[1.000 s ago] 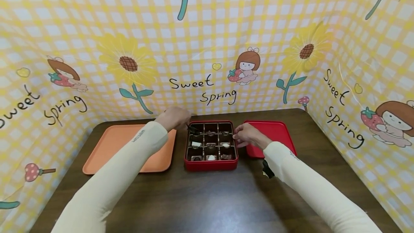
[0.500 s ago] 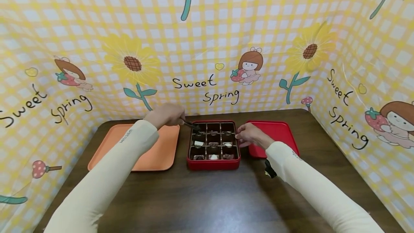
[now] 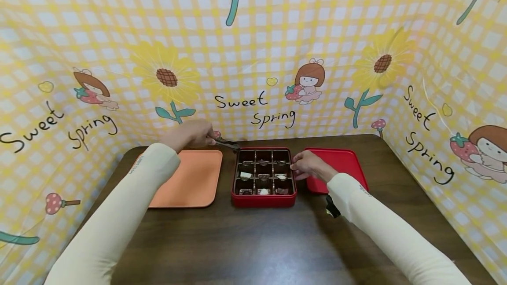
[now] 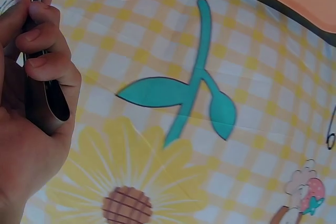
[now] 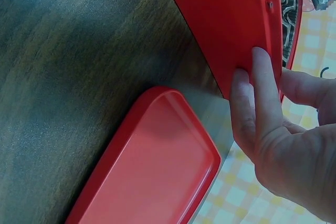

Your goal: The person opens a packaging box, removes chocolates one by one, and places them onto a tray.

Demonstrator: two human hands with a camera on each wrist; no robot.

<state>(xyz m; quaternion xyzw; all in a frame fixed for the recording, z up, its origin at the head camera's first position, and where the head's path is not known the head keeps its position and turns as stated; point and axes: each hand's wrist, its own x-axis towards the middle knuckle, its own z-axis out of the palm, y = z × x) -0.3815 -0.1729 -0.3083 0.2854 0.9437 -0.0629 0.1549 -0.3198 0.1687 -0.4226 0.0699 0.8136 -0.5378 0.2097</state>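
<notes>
My left hand [image 3: 194,133] pinches dark metal tongs [image 3: 226,144], whose bent end [image 4: 50,108] shows below the fingers in the left wrist view. The tongs' tips are by the back left corner of a red box [image 3: 264,201]. Inside the box, a divider makes rows of square compartments with dark brown and white chocolates [image 3: 245,175], among them a white one [image 3: 263,191] at the front. My right hand [image 3: 310,164] touches the box's right side; two fairly straight fingers [image 5: 265,85] press on its outer wall, with another fingertip right at the rim.
An orange tray [image 3: 194,184] lies left of the box, partly under my left sleeve. The red lid [image 3: 336,166] is on the right, behind my right hand. A dark wooden table [image 3: 222,245] carries everything, and a yellow checked cloth [image 3: 253,47] hangs close behind and beside it.
My left hand has moved left and up, drawing the tongs out of the back left compartment to the box's corner. My right hand has stayed at the box's right side.
</notes>
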